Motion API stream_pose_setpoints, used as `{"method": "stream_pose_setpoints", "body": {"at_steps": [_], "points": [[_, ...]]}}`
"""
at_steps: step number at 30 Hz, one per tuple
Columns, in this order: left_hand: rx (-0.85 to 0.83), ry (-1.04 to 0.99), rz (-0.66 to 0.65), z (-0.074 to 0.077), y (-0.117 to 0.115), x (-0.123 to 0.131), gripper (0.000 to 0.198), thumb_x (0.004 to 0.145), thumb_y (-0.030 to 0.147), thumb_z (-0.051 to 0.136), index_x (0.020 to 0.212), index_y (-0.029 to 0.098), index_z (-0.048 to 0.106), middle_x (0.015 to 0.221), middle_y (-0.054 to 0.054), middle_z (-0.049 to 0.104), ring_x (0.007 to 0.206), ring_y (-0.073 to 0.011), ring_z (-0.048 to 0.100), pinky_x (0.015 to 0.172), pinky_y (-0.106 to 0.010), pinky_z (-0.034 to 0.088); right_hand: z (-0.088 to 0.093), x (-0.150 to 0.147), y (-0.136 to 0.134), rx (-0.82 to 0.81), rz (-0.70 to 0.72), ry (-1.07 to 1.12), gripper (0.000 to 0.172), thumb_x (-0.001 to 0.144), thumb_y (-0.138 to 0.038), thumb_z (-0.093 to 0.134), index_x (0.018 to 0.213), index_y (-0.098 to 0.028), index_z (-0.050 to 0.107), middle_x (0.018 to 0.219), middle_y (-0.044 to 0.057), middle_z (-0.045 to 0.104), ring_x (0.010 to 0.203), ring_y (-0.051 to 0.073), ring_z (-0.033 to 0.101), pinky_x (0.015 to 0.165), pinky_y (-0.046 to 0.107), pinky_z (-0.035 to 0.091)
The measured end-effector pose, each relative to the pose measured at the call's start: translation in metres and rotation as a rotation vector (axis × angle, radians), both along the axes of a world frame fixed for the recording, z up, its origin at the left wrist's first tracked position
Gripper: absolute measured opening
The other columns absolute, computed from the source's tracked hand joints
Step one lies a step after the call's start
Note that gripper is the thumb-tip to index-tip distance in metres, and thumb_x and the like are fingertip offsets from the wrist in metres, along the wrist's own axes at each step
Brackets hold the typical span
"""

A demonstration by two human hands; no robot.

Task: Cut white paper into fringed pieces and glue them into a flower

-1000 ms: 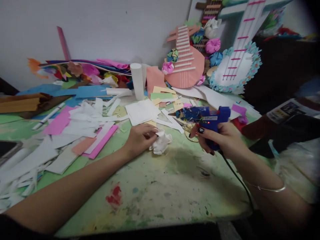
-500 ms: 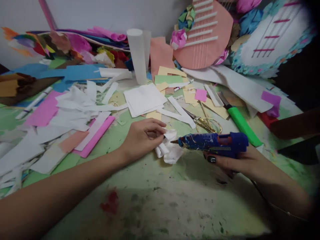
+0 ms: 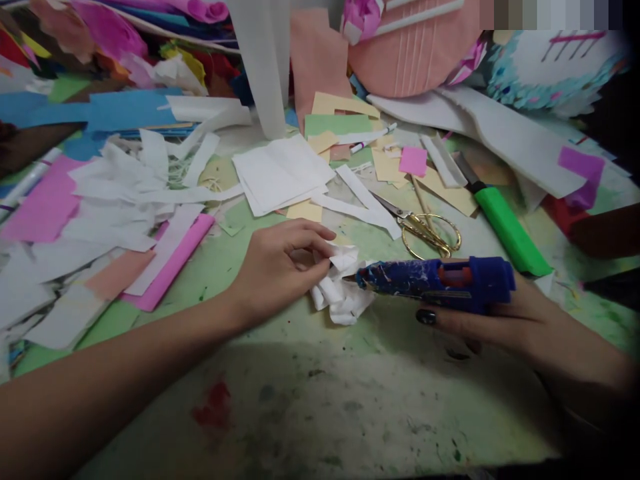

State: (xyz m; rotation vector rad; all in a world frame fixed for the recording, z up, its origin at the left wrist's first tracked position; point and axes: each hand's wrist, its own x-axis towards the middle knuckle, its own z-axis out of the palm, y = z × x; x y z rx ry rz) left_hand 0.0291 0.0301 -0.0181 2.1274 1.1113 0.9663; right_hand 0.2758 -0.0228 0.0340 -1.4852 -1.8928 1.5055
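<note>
My left hand (image 3: 285, 267) pinches a white paper flower (image 3: 343, 300) between thumb and fingers, close to the tabletop. Its curled petals stick out past my fingertips. In my right hand (image 3: 505, 327) is a blue glue gun (image 3: 430, 283), smeared with dried glue. The gun points left, and its tip meets the flower's petals or sits just over them; which of the two I cannot tell. My right fingers are wrapped round the handle, which is mostly hidden.
Gold-handled scissors (image 3: 425, 230) and a green-handled knife (image 3: 513, 230) lie behind the glue gun. A stack of white paper squares (image 3: 283, 175) is behind my left hand. White paper scraps (image 3: 120, 187) cover the left side. A tall white roll (image 3: 263, 73) stands at the back.
The view has tipped down and come a little closer. The glue gun's tip is now right among the flower's petals. Both hands keep their holds.
</note>
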Motion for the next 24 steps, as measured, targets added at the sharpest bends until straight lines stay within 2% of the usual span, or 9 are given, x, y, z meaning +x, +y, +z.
{"method": "stream_pose_setpoints", "body": {"at_steps": [16, 21, 24], "points": [[0.008, -0.011, -0.015, 0.0, -0.001, 0.001, 0.013, 0.073, 0.008, 0.062, 0.075, 0.019, 0.07, 0.092, -0.004, 0.072, 0.089, -0.0161, 0.066, 0.073, -0.026, 0.055, -0.011, 0.006, -0.003, 0.138, -0.001, 0.026, 0.011, 0.081, -0.036, 0.064, 0.081, -0.026, 0.064, 0.06, -0.003, 0.054, 0.052, 0.012, 0.047, 0.044, 0.022, 0.041], [0.018, 0.0, -0.009, 0.001, -0.001, 0.001, 0.014, 0.073, 0.008, 0.062, 0.075, 0.019, 0.07, 0.091, -0.004, 0.072, 0.088, -0.0159, 0.066, 0.075, -0.028, 0.055, -0.015, 0.006, -0.004, 0.076, -0.026, 0.035, 0.011, 0.08, -0.035, 0.066, 0.077, -0.026, 0.062, 0.054, -0.004, 0.051, 0.046, 0.012, 0.045, 0.039, 0.021, 0.038], [0.006, 0.003, -0.013, 0.002, -0.001, 0.001, 0.012, 0.073, 0.009, 0.062, 0.075, 0.019, 0.069, 0.091, -0.004, 0.072, 0.089, -0.0162, 0.066, 0.073, -0.027, 0.055, -0.015, 0.007, -0.004, 0.083, -0.036, 0.025, 0.014, 0.079, -0.038, 0.066, 0.078, -0.024, 0.062, 0.058, -0.003, 0.055, 0.048, 0.012, 0.047, 0.04, 0.021, 0.04]]}}
